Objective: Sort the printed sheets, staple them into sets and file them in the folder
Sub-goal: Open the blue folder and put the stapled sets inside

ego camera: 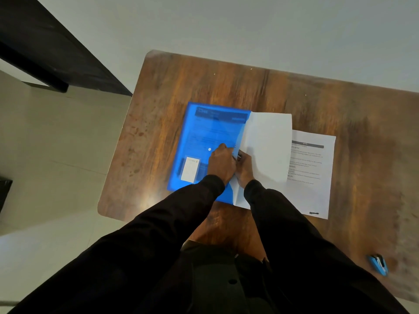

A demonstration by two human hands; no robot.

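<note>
Two bare hands met at the open long edge of a translucent blue plastic folder [204, 132], which lay flat on a brown wood-grain table [294, 94] ahead of the person, toward the table's left half. The folder's long axis ran away from the person, its far end leaning a little to the right, and its opening faced right. The left hand [221, 164] rested on the cover with its fingers curled, pinching the cover's right edge. The right hand [245, 169], touching the left, pinched the near-left edge of a set of white sheets [267, 143]; these stuck out of the opening to the right, blank side up, with the same long axis as the folder. Just beside them on the right lay a single printed sheet [313, 173], its dark heading band at the far end and its lines of text too blurred to read. A dark header with large pale letters showed through the cover but could not be read, nor could the small print on a white card [190, 169] in the cover's near pocket. A white round snap [209, 149] sat just left of the left hand. A small blue stapler [378, 265] lay well apart, near the table's right edge.
</note>
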